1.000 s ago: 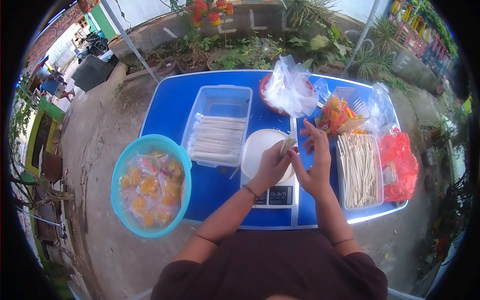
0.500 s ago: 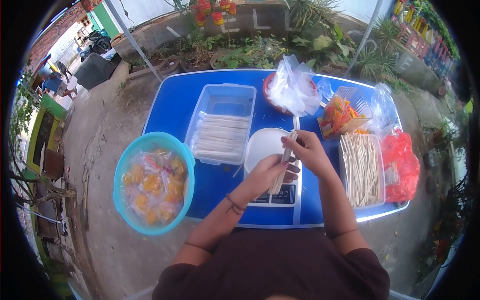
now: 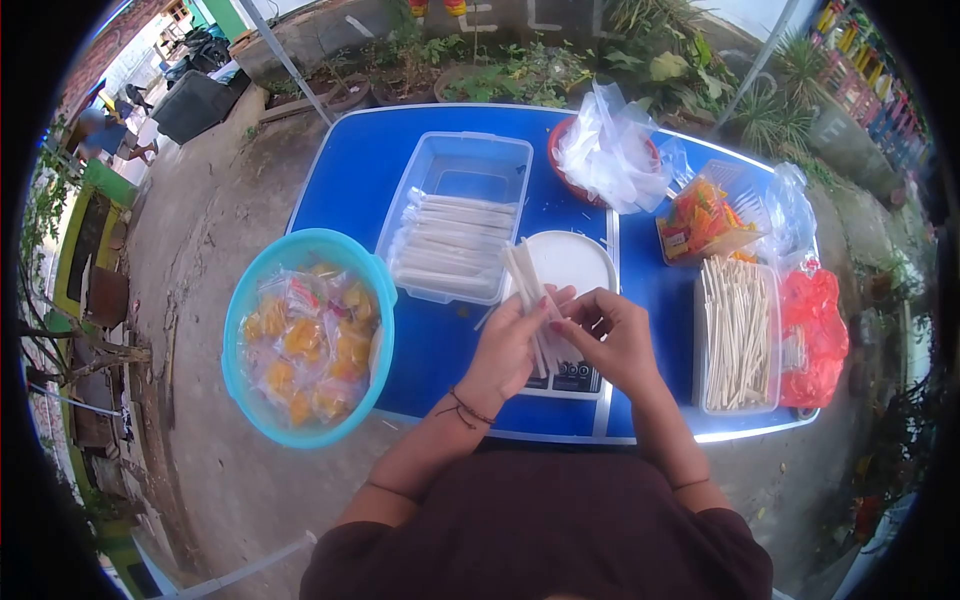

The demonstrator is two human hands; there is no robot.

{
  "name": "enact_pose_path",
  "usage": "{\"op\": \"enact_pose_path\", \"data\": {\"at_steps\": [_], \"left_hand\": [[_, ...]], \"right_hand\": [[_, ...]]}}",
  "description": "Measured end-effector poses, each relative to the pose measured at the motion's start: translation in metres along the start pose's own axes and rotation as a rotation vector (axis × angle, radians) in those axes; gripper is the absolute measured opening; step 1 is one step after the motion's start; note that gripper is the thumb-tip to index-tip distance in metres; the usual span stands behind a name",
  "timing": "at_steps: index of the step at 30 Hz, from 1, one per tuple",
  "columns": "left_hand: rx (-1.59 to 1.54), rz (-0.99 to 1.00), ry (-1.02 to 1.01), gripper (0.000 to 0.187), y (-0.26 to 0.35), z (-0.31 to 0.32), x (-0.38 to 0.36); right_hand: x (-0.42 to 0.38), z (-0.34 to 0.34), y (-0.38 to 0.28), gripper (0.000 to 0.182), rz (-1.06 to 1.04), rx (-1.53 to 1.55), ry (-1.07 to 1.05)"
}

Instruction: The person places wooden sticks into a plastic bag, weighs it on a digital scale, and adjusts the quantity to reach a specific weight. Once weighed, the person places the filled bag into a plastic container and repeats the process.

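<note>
My left hand [image 3: 508, 345] is closed around a small bundle of pale sticks [image 3: 524, 270], which leans up and to the left over the white scale [image 3: 577, 262]. Beside it my right hand [image 3: 612, 338] has its thumb and fingers bent together at the bundle's right side; whether they pinch anything is too small to tell. Left of the bundle, a clear plastic box [image 3: 458, 150] holds wrapped packs of sticks [image 3: 455, 235]. More loose sticks [image 3: 737, 340] fill another clear container on the right.
A turquoise basin [image 3: 240, 375] with bagged orange food stands at the left. Along the blue table [image 3: 355, 150] are a red bowl [image 3: 565, 170] with plastic bags, a basket of orange packets [image 3: 703, 222] and a red bag [image 3: 812, 330]. A person [image 3: 108, 135] is far left.
The bundle has tilted to the left and rests in my left hand. My right hand has moved down from the bundle's top to its side. The view has shifted slightly.
</note>
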State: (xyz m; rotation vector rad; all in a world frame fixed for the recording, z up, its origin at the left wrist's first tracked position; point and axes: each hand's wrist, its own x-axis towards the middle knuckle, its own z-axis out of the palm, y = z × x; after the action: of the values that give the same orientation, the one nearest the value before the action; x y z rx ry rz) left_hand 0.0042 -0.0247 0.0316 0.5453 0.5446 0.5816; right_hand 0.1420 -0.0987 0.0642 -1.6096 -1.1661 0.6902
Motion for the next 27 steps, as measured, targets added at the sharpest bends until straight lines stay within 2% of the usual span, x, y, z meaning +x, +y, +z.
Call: {"op": "enact_pose_path", "data": {"at_steps": [2, 5, 15, 17, 23, 27], "left_hand": [[-0.023, -0.014, -0.010, 0.039, -0.001, 0.006, 0.002], [-0.083, -0.004, -0.013, 0.031, -0.004, 0.008, 0.005], [0.040, 0.020, -0.001, 0.033, -0.005, 0.006, 0.006], [0.060, 0.034, 0.026, 0.033, -0.006, 0.006, 0.006], [0.047, 0.043, 0.107, 0.034, -0.004, 0.005, 0.007], [0.057, 0.062, 0.135, 0.037, 0.007, 0.004, 0.011]], "right_hand": [[0.000, 0.002, -0.001, 0.014, 0.009, -0.055, -0.010], [0.000, 0.004, 0.003, 0.011, 0.074, 0.028, 0.000], [0.002, -0.001, 0.022, 0.012, 0.151, 0.209, 0.021], [0.004, -0.004, 0.021, 0.013, 0.161, 0.166, 0.000], [0.006, -0.009, 0.024, 0.014, 0.199, 0.329, 0.002], [0.014, -0.014, 0.032, 0.014, 0.173, 0.146, 0.091]]}}
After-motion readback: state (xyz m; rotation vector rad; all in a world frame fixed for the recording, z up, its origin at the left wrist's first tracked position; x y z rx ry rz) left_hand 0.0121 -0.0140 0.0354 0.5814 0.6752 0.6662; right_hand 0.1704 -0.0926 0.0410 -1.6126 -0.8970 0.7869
